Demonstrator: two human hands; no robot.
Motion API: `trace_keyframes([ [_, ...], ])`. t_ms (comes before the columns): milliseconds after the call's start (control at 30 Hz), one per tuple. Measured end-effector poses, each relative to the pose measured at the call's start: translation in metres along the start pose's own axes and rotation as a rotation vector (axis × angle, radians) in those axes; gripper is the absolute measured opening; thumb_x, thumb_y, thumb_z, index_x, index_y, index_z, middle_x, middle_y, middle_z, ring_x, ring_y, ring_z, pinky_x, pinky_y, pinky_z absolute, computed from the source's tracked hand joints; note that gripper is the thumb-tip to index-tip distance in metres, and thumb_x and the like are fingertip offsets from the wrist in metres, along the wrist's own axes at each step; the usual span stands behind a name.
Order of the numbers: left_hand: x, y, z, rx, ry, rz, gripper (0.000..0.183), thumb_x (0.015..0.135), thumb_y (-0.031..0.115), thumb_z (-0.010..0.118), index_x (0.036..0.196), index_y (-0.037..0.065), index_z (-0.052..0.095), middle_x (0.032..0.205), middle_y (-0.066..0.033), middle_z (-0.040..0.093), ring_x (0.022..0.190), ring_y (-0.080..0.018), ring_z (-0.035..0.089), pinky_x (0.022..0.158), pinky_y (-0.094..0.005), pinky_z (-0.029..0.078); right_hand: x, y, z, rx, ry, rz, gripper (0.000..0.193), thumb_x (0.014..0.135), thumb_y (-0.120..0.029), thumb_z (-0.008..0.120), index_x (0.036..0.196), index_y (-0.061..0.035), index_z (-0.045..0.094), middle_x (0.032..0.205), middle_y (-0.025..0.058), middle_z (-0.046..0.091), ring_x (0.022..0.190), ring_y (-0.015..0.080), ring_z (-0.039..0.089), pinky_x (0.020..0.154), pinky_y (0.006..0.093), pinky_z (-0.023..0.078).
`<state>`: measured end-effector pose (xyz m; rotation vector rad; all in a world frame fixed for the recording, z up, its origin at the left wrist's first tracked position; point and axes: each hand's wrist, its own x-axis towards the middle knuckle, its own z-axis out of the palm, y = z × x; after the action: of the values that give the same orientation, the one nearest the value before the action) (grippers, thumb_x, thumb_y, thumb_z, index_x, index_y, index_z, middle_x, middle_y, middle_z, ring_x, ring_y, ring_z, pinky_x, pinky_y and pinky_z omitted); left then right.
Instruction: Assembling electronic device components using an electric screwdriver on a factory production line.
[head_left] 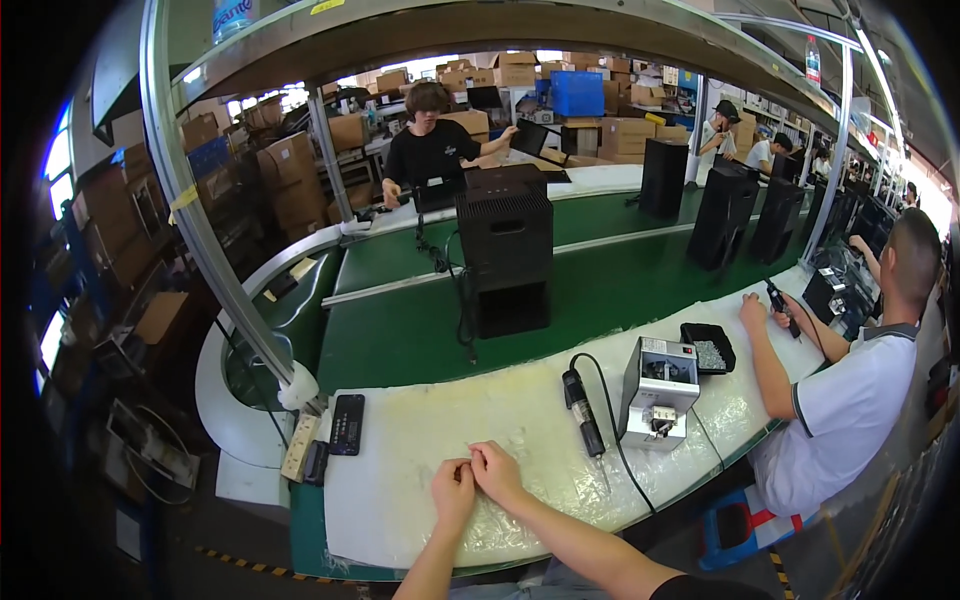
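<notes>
My left hand (453,490) and my right hand (496,472) meet over the plastic-covered white mat (390,505), fingertips pinched close together. Whatever lies between the fingers, if anything, is too small to make out. To the right of them an electric screwdriver (583,412) with a black cord lies on the mat, its bit toward me. Beside it stands a grey metal screw feeder (655,390). A black tray of small screws (712,352) sits just behind the feeder. At the mat's left edge rests a black phone (347,424).
A tall black case (507,250) with a dangling cable stands on the green conveyor (400,345). Several black cases (722,212) stand farther right. A metal post (215,230) rises at left near a power strip (298,447). A co-worker (850,400) sits at right; another person (432,145) works across.
</notes>
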<state>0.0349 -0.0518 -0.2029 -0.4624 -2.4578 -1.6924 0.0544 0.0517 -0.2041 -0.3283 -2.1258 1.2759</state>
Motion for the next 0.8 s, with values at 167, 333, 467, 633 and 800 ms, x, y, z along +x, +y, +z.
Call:
trace_keyframes([
  [167,0.029,0.016,0.022,-0.043,0.043,-0.110,0.017,0.085,0.005,0.056,0.099,0.001,0.066,0.084,-0.0146,0.066,0.077,-0.0272,0.064,0.073,-0.0352,0.052,0.001,0.003,-0.002,0.013,-0.034,0.049,0.018,0.092,-0.014,0.052,0.102,-0.0068,0.064,0.099,0.0154,0.067,0.087,0.0361,0.065,0.074,0.0413,0.052],
  [333,0.050,0.004,0.048,-0.442,-0.117,-0.133,0.025,0.083,-0.001,0.046,0.101,-0.003,0.064,0.091,-0.0142,0.068,0.082,-0.0200,0.063,0.077,-0.0296,0.051,0.002,0.007,0.000,0.107,0.022,0.098,0.020,0.092,-0.013,0.052,0.107,-0.0056,0.063,0.098,0.0196,0.067,0.087,0.0386,0.065,0.074,0.0418,0.052],
  [467,0.046,-0.012,0.045,-0.505,-0.081,-0.184,0.027,0.083,-0.002,0.044,0.099,-0.003,0.065,0.090,-0.0112,0.068,0.082,-0.0158,0.061,0.076,-0.0267,0.050,0.001,0.004,0.003,0.041,0.057,-0.007,0.022,0.092,-0.012,0.052,0.110,-0.0047,0.062,0.094,0.0219,0.067,0.083,0.0397,0.065,0.071,0.0420,0.052],
  [633,0.050,0.001,0.047,-0.499,0.005,-0.201,0.021,0.091,0.004,0.047,0.100,-0.002,0.065,0.092,-0.0094,0.067,0.084,-0.0149,0.061,0.077,-0.0268,0.050,0.033,0.006,-0.003,-0.142,-0.114,0.043,0.019,0.093,-0.018,0.049,0.103,-0.0071,0.060,0.086,0.0192,0.067,0.079,0.0403,0.064,0.067,0.0478,0.051],
  [800,0.048,-0.003,0.048,-0.559,0.015,-0.183,0.020,0.094,0.006,0.048,0.103,-0.001,0.065,0.094,-0.0084,0.066,0.087,-0.0135,0.060,0.079,-0.0258,0.049,0.035,0.005,0.001,-0.139,-0.071,0.042,0.017,0.092,-0.019,0.050,0.098,-0.0072,0.062,0.079,0.0192,0.066,0.072,0.0395,0.064,0.062,0.0482,0.050],
])
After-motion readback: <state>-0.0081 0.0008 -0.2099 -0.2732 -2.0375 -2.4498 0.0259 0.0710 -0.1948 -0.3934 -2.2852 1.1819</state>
